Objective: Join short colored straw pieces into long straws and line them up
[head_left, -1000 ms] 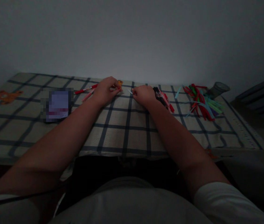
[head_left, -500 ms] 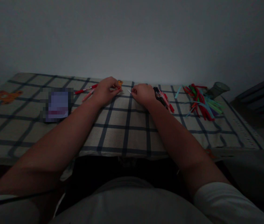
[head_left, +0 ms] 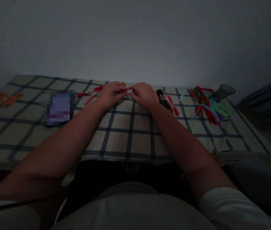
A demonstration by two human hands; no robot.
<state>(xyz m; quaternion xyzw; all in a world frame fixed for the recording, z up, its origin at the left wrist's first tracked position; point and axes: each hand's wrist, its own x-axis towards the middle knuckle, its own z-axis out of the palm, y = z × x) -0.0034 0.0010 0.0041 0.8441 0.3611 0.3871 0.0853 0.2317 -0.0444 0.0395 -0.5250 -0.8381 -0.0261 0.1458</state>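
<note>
- By the bare left hand (head_left: pixel 113 95) and bare right hand (head_left: pixel 143 95), fingers are nearly pinched; what's held can't be told.
- Left, a thin red-and-white pen (head_left: pixel 89 91) is partly hidden.

There are two hands (head_left: pixel 111 95) (head_left: pixel 144 95), one screened device (head_left: pixel 60 108), one cup (head_left: pixel 223 92) and one tablecloth (head_left: pixel 118 142).

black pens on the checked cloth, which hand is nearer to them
Right. The right hand is just to the left of the black pens; the left hand is farther left, beyond the right hand from them.
</note>
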